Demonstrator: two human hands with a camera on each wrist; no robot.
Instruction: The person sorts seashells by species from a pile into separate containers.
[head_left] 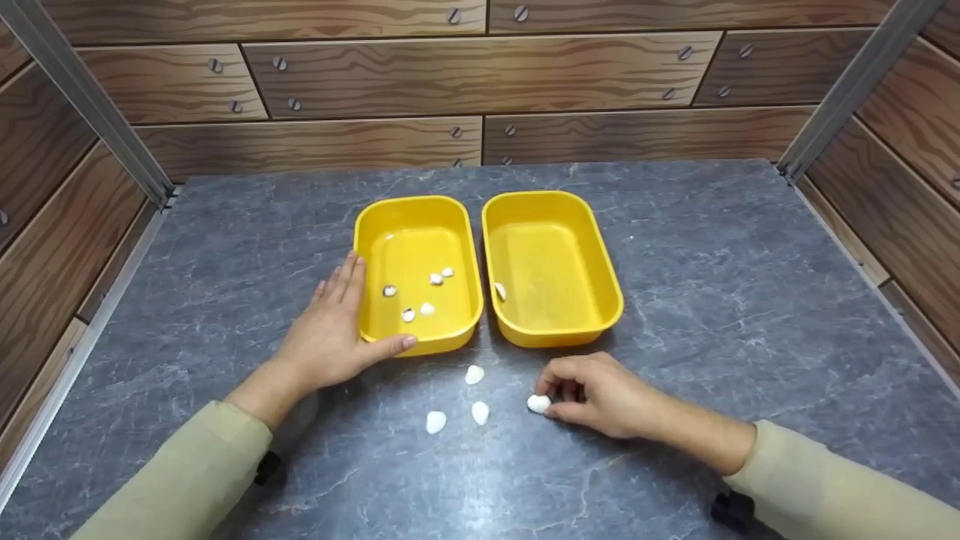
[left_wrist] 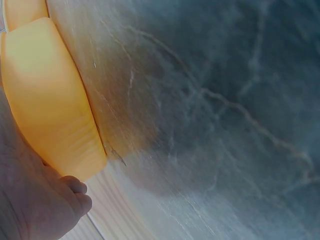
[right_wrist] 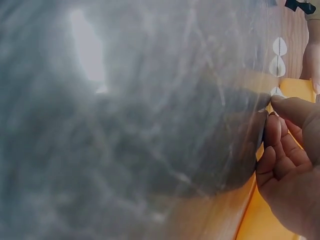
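My right hand (head_left: 604, 394) pinches a white seashell (head_left: 538, 404) between thumb and fingertips, low over the table in front of the right yellow tray (head_left: 551, 331). My left hand (head_left: 330, 330) rests against the left yellow tray (head_left: 442, 345), its fingers along the outer left side and its thumb at the front rim. Several small shells (head_left: 390, 290), some with dark marks, lie in that left tray. Inside the right tray, one white shell (head_left: 500, 291) is by the left wall. Three white shells (head_left: 480, 412) lie on the table between my hands.
The grey marbled table (head_left: 720, 300) carries both trays side by side with a narrow gap. Wood-patterned walls (head_left: 480, 75) stand behind and at the sides, with metal posts (head_left: 847, 82) at the back corners.
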